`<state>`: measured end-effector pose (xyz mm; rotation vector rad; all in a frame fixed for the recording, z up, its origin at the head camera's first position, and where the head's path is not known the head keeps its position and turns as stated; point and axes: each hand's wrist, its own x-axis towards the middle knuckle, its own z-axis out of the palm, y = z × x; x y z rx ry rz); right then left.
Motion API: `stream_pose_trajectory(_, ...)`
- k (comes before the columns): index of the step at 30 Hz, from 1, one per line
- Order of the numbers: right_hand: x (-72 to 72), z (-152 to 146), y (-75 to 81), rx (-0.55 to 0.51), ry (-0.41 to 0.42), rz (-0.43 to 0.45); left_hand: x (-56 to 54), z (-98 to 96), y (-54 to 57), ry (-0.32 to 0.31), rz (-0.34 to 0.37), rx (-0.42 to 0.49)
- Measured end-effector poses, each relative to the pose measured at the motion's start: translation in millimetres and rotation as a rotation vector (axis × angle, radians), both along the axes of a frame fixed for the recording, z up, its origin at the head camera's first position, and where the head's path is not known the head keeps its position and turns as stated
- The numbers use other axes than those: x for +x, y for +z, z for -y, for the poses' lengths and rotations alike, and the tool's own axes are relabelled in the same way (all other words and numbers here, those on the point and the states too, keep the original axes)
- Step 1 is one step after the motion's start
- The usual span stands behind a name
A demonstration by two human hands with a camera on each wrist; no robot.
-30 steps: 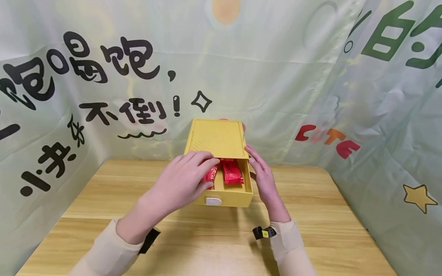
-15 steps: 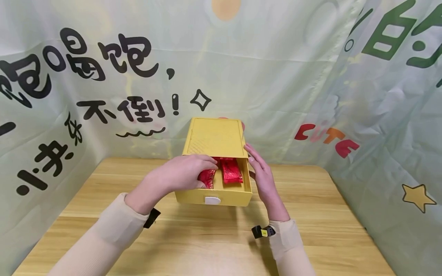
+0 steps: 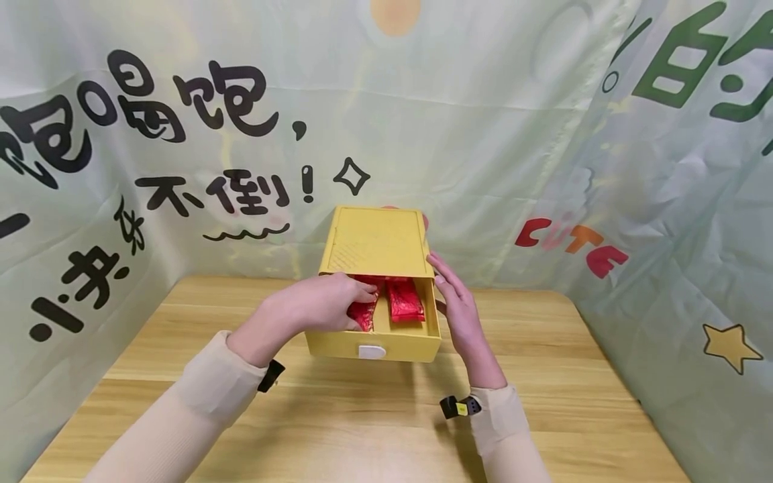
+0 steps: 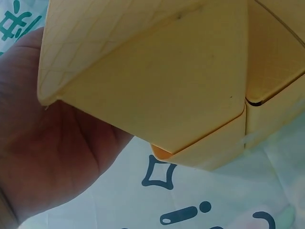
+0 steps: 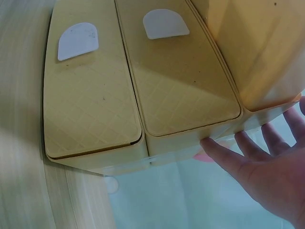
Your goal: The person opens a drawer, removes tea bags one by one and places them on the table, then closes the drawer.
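A yellow drawer box (image 3: 380,238) stands upright on the table with its top drawer (image 3: 404,349) pulled out. Inside that drawer, my left hand (image 3: 323,302) pinches a shiny red packet (image 3: 364,316) between thumb and fingers. A second red packet (image 3: 406,302) lies to its right, and more red shows behind, under the box's top. My right hand (image 3: 461,318) rests its fairly straight fingers along the box's right side, seen also in the right wrist view. From the left wrist, the drawer's wall (image 4: 157,90) hides the left fingertips.
Two lower drawers, one with a white tab (image 5: 166,24), are pushed in beneath the top one. The wooden table (image 3: 362,416) runs back to a printed cloth backdrop (image 3: 471,147), with more cloth along both sides.
My left hand has dropped lower into the drawer's left part, its wrist swinging left, and its fingers have closed in on the left red packet. The right hand stays on the box.
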<state>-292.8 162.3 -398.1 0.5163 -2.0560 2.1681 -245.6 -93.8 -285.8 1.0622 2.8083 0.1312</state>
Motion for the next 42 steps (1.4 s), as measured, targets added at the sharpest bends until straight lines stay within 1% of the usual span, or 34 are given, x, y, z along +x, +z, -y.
stream_pose_trajectory(4,0.3,0,-1.2,-0.003,-0.002,0.0,-1.1,0.8,-2.1,-0.016,0.014,0.013)
stream_pose_trajectory(7,-0.1,-1,-2.2,-0.002,-0.005,-0.001,-1.7,1.0,-4.2,-0.023,-0.006,0.034)
stream_pose_trajectory(10,0.1,0,-2.2,-0.003,-0.005,-0.002,-2.0,1.1,-6.4,-0.026,-0.054,0.049)
stream_pose_trajectory(16,0.3,0,-1.7,-0.002,-0.006,-0.004,-3.3,1.6,-10.5,0.002,-0.194,0.056)
stream_pose_trajectory(20,0.7,0,-1.1,0.002,-0.005,-0.008,-3.0,2.8,-11.9,0.019,-0.243,0.069)
stream_pose_trajectory(25,0.8,0,-1.2,0.004,-0.004,-0.008,-1.2,3.7,-11.3,0.006,-0.275,0.072)
stream_pose_trajectory(30,0.1,0,-1.8,0.005,-0.001,-0.011,2.4,4.9,-9.1,0.019,-0.263,0.071)
stream_pose_trajectory(34,0.3,0,-1.3,0.014,-0.003,-0.01,4.2,7.4,-8.1,0.037,-0.235,0.097)
stream_pose_trajectory(37,-0.1,0,-1.0,0.015,-0.008,-0.012,4.6,9.5,-7.3,0.049,-0.173,0.112)
stream_pose_trajectory(42,0.0,-1,-1.2,0.018,-0.01,-0.002,1.3,11.3,-5.8,0.061,-0.041,0.103)
